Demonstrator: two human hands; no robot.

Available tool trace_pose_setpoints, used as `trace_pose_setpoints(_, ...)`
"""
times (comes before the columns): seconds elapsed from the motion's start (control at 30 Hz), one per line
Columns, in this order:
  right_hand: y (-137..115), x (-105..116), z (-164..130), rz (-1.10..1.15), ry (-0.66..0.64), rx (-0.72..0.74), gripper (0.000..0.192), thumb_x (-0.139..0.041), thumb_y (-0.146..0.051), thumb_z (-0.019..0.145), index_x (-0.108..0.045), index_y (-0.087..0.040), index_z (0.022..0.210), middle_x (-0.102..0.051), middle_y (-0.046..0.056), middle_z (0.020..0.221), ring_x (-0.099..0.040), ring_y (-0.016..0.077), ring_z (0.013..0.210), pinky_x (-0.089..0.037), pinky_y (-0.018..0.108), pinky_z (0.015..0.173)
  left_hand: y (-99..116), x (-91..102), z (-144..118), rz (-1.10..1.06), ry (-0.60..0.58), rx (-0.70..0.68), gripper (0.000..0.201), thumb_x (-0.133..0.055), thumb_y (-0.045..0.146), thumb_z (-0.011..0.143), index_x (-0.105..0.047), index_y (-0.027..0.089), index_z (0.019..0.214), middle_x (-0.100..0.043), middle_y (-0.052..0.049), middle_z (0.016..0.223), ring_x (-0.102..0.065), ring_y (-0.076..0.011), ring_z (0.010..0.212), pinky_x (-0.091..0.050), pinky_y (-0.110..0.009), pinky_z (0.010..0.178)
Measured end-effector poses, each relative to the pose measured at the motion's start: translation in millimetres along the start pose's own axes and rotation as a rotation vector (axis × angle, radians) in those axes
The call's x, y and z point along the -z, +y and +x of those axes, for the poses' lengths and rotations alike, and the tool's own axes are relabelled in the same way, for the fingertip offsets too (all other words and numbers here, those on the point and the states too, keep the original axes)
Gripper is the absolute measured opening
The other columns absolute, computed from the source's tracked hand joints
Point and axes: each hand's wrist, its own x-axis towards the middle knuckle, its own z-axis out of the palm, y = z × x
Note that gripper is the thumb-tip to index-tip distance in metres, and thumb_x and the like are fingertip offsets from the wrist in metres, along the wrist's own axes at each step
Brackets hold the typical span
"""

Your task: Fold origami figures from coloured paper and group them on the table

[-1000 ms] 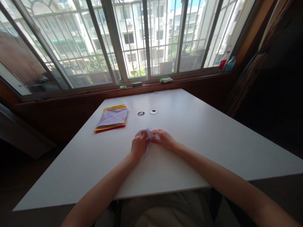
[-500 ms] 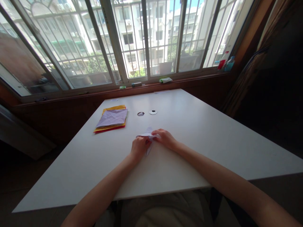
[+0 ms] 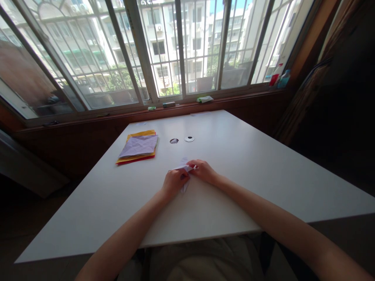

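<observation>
While both hands worked mid-table, status was as below.

L hand: left hand (image 3: 173,182) closed on the folded paper piece (image 3: 184,168), pinching its near/left part; fingers curled, thumb side on the paper.
R hand: right hand (image 3: 204,171) also closed on the same piece, fingertips pinching its right end.
Paper loc: pale lilac/white piece sat at the table's (image 3: 258,171) centre, between the two hands, partly lifted off the surface; a pointed flap hung toward the near edge.
Progress: judging by shape, several folds were already in — piece was small, multi-layered, w/ points. Not finished looking; hands were on a crease. Can't tell how many folds remained.
Stock: paper stack (image 3: 138,147) lay toward the far-left part of the table, well apart from the hands; lilac creased sheet on top, yellow/orange and red under it. Untouched.
Containers: none on the table. Two round holes/grommets (image 3: 182,139) near the far centre; contents not visible.
Sill: bottles (image 3: 279,77) at the far-right window corner, small items (image 3: 205,99) along the ledge; too small to ID.
</observation>
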Motion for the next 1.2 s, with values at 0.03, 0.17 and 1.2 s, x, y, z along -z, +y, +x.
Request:
trace_pose_setpoints(0.03,1,0,0,0.009,0.002,-0.015,0.022,-0.051,-0.008,0.069,-0.062,-0.018,0.087,-0.063,0.002,0.078,-0.054,0.0115,0.069,-0.042,0.023,0.066,0,0.2,0,-0.001,0.002,0.003,0.008,-0.059,0.021,0.069,-0.066,0.022,0.072,-0.066,0.001,0.071,-0.058,-0.0120,0.063,-0.041,-0.021,0.062)
trace_pose_setpoints(0.17,3,0,0,0.043,0.012,-0.060,0.026,-0.049,-0.007,0.068,-0.062,-0.018,0.089,-0.061,0.001,0.073,-0.053,0.0099,0.064,-0.042,0.022,0.063,1,0.9,-1,0.004,0.002,-0.017,0.009,-0.058,0.021,0.069,-0.066,0.022,0.072,-0.067,0.002,0.071,-0.058,-0.0120,0.063,-0.041,-0.021,0.062)
trace_pose_setpoints(1.2,-13,4,-6,0.025,-0.189,0.053,0.016,-0.054,-0.021,0.073,-0.057,-0.014,0.059,-0.054,-0.001,0.062,-0.044,0.0082,0.055,-0.033,0.018,0.053,0,5.1,0,-0.122,0.134,0.034,0.019,-0.063,0.030,0.067,-0.060,0.020,0.082,-0.063,-0.001,0.079,-0.057,-0.0150,0.073,-0.042,-0.024,0.065)
